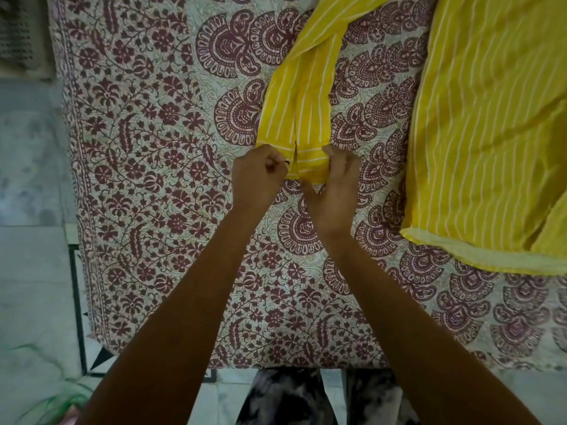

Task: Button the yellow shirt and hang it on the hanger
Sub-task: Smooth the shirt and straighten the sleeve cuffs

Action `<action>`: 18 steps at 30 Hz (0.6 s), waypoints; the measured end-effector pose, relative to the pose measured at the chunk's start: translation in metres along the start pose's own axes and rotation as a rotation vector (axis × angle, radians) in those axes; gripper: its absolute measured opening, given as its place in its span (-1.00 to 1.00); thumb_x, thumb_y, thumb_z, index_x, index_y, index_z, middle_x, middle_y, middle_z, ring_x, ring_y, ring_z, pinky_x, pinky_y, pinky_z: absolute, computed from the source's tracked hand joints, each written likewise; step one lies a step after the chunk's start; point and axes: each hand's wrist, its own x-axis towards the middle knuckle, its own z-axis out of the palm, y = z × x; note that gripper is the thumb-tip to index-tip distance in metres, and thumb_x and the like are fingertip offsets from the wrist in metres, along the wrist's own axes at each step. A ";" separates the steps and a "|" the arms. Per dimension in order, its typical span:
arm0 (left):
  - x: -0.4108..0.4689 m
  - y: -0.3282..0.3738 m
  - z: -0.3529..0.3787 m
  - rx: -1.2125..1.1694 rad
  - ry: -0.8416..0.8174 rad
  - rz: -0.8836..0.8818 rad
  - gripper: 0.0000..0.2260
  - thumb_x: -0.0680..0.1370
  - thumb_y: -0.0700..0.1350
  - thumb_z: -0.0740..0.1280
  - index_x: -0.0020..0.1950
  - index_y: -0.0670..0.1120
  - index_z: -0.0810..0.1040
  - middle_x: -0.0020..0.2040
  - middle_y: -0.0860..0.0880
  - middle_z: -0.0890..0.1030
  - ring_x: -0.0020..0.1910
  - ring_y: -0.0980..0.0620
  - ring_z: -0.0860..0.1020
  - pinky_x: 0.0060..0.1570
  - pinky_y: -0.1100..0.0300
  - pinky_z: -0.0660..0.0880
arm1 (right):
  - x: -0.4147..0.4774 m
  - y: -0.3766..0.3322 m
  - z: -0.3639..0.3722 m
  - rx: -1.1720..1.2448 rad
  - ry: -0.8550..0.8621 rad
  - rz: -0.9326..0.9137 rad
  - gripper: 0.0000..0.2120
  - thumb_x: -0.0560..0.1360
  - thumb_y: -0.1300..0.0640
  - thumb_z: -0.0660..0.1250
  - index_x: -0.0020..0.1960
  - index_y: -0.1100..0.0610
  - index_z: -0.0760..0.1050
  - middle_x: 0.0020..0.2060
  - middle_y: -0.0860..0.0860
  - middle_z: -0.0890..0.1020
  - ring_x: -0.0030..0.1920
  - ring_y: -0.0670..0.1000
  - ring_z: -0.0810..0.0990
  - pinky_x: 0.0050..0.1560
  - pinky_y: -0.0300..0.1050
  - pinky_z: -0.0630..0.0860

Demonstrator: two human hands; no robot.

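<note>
The yellow shirt (491, 124) with thin white stripes lies spread on the bed at the right. One sleeve (300, 96) stretches from the top centre down to the middle, and its cuff (308, 162) ends between my hands. My left hand (256, 176) is curled and pinches the cuff's left edge, where a small dark button shows at the fingertips. My right hand (333, 191) holds the cuff's right edge between thumb and fingers. No hanger is in view.
A bedsheet (159, 185) printed with maroon flowers and paisley covers the bed. Pale tiled floor (27, 240) runs along the left and near edge. A perforated basket (18, 35) stands at the top left. My patterned trousers (291, 397) show at the bottom.
</note>
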 end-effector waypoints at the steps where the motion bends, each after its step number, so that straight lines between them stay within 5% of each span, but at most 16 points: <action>1: -0.001 0.000 0.001 -0.008 -0.003 -0.007 -0.94 0.43 -0.20 0.38 -0.15 -0.17 0.62 -0.22 -0.07 0.65 -0.29 0.13 0.52 -0.31 0.53 0.34 | -0.001 0.004 -0.001 -0.099 -0.012 -0.064 -0.54 0.32 0.21 0.44 0.19 0.18 0.43 0.11 0.18 0.47 0.08 0.16 0.50 0.00 -0.03 0.51; 6: -0.004 0.004 0.004 -0.059 0.003 0.022 -0.96 0.43 -0.22 0.37 -0.16 -0.17 0.60 -0.24 -0.08 0.63 -0.32 0.09 0.52 -0.23 0.28 0.51 | 0.009 0.014 -0.001 -0.309 -0.020 -0.199 -0.77 0.44 0.12 0.26 0.03 0.18 0.57 -0.01 0.16 0.59 -0.10 0.19 0.55 -0.14 0.00 0.49; 9: -0.006 0.006 0.007 -0.020 0.052 0.081 -0.95 0.42 -0.20 0.35 -0.17 -0.15 0.59 -0.24 -0.08 0.63 -0.30 0.04 0.55 -0.22 0.15 0.54 | 0.016 0.014 -0.006 -0.065 -0.022 -0.141 -0.75 0.47 0.15 0.18 -0.02 0.24 0.58 -0.14 0.15 0.61 -0.19 0.11 0.56 -0.21 -0.09 0.47; 13: -0.012 0.017 0.011 0.011 0.113 0.155 -0.91 0.42 -0.14 0.34 -0.15 -0.14 0.59 -0.21 -0.06 0.63 -0.28 0.05 0.57 -0.24 0.18 0.51 | 0.016 0.008 -0.014 0.377 -0.124 0.109 -0.87 0.50 0.22 0.23 -0.08 0.25 0.53 -0.38 -0.11 0.50 -0.39 -0.23 0.44 -0.33 -0.37 0.35; 18: -0.018 0.034 0.012 -0.033 0.142 0.180 -0.90 0.41 -0.13 0.34 -0.17 -0.14 0.59 -0.23 -0.05 0.64 -0.30 0.07 0.56 -0.23 0.09 0.54 | 0.014 0.007 -0.020 0.635 -0.184 0.255 -0.87 0.48 0.17 0.22 -0.06 0.13 0.54 -0.24 -0.02 0.59 -0.18 0.00 0.56 -0.06 0.09 0.55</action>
